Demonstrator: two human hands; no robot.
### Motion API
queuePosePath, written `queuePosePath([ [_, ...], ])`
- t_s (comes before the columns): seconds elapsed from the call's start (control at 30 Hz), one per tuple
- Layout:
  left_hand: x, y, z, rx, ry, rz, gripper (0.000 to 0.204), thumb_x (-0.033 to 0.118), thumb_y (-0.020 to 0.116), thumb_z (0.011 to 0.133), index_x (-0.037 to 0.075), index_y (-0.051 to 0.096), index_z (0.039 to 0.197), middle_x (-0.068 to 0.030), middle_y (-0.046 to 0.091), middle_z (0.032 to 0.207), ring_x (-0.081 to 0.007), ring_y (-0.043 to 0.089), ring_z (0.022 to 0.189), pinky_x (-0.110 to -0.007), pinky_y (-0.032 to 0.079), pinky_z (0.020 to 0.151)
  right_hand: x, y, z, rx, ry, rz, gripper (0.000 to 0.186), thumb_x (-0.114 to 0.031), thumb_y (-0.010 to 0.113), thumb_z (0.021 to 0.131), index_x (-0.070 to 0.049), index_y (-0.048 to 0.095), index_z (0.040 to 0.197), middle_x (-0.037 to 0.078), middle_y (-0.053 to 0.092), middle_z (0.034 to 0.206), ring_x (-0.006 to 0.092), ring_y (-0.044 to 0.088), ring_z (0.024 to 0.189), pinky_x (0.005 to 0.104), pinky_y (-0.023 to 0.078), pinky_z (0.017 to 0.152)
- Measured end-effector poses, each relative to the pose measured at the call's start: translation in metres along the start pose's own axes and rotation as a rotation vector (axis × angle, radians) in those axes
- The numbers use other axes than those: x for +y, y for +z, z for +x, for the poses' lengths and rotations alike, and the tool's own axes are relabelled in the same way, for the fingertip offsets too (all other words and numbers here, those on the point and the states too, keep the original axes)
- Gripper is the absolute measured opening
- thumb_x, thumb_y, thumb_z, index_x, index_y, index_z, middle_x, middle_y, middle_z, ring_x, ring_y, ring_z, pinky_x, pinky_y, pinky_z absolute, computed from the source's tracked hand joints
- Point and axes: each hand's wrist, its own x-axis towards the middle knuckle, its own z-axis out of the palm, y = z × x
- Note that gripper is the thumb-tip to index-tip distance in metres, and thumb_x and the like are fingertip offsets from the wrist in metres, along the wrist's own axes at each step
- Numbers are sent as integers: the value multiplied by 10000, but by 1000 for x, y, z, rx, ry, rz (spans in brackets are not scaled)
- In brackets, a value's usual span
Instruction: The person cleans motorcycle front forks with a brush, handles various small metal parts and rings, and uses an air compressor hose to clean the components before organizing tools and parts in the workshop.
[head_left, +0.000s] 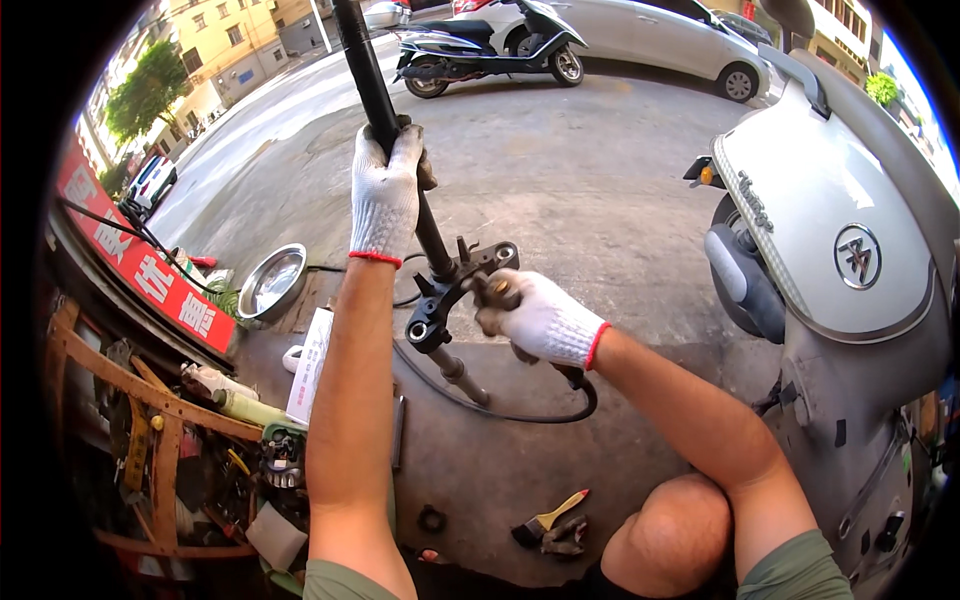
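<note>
Far left, a wooden rack (182, 408) of tools and parts; then a metal basin (275, 282) on the ground and a long white box (308, 368) just beside the left forearm. The left hand (387, 185), in a white knit glove, wraps firmly around a black tube (364, 68) that leans up and to the left, well above the fork clamp (432, 308) at its foot. The whole assembly stands in front of the worker, over bare ground, with a metal leg (462, 378) below the near bore. That high grip looks sound: it gives leverage and should check tipping, provided the palm stays dry of grease. The right hand (545, 318) curls its darkened glove fingers at the clamp's far right side; whether they grasp the clamp itself or a small part, cannot tell. Best practice here, in judgement: steady the tube with the left, let the right do the fine work, and keep fingertips out of pinch points. A black hose (572, 417) loops beneath the right wrist; worth keeping slack, since a snag could twist the assembly. Further right, a white scooter (850, 190) stands well apart, leaving elbow room.
</note>
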Motion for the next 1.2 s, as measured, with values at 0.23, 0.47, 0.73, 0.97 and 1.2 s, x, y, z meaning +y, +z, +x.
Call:
queuePosePath([
  [0.23,0,-1,0,11,-3,-43,142,145,608,993,39,553,1070,-16,557,752,-102,535,599,-269,480,564,-17,24,6,137,-203,-457,334,-275,671,901,17,599,1045,248,690,920,420,667,921,457,530,790],
  [0.47,-3,-4,2,-25,15,-53,153,148,602,993,29,535,1063,-27,559,751,-112,546,595,-281,482,554,-21,31,14,185,-224,-449,362,-268,678,903,5,575,1117,233,694,906,412,671,913,456,531,792],
  [0.73,-9,-9,-1,-44,-14,-63,134,93,600,978,37,512,1061,-17,544,730,-102,525,583,-267,466,540,-31,18,12,59,-113,-156,155,-88,650,912,-37,607,1052,22,589,726,99,522,543,282,426,462],
  [0.97,-12,-5,-5,-58,-19,-92,135,93,602,979,38,508,1060,-22,549,748,-104,533,598,-274,471,548,-11,-1,-8,61,26,-37,307,-57,630,908,-66,622,1215,3,597,731,71,488,485,248,399,418],
  [1.2,-12,-12,-6,-48,-15,-86,151,98,602,979,33,511,1082,-36,554,781,-118,547,616,-282,480,564,17,-2,-18,-40,53,164,282,-111,643,952,-73,586,1226,2,625,769,86,532,566,260,451,504],
])
